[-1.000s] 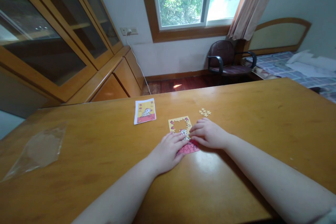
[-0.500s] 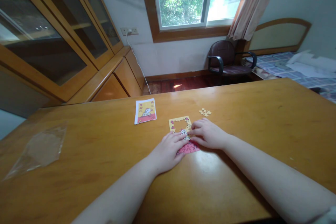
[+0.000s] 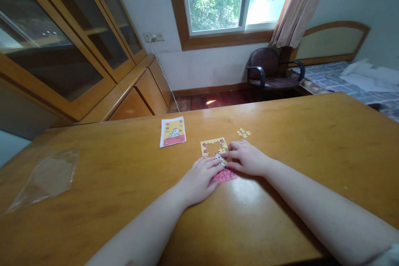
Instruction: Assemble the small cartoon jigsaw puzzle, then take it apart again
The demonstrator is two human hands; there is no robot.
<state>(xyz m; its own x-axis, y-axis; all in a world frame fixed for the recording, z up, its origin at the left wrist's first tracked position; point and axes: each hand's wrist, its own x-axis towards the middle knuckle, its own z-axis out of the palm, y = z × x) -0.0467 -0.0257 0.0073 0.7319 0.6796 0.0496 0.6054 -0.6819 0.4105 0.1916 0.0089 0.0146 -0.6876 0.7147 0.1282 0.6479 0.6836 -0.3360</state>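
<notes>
A small jigsaw puzzle [image 3: 228,176] lies flat on the wooden table, yellow at the top and pink at the bottom. Part of a white cartoon animal shows in its middle, and a gap in the upper part bares the table. My left hand [image 3: 202,178] rests with outstretched fingers across the puzzle's lower left. From the right side, my right hand [image 3: 246,158] touches the puzzle with its fingertips, thumb and index finger apart. Both hands cover some of the picture. Several loose puzzle pieces [image 3: 244,133] lie in a small heap beyond my right hand.
A picture card [image 3: 173,132] with the same design lies back left of the puzzle. On the table's left is a clear plastic bag [image 3: 50,176]. Beyond the table [image 3: 296,129] stand a dark office chair [image 3: 268,68], a bed [image 3: 330,75] and a glass-door cabinet [image 3: 102,70].
My right hand's fingers have shifted slightly on the puzzle, with the index fingertip a little farther up. My left hand, the card and the loose pieces stay where they were.
</notes>
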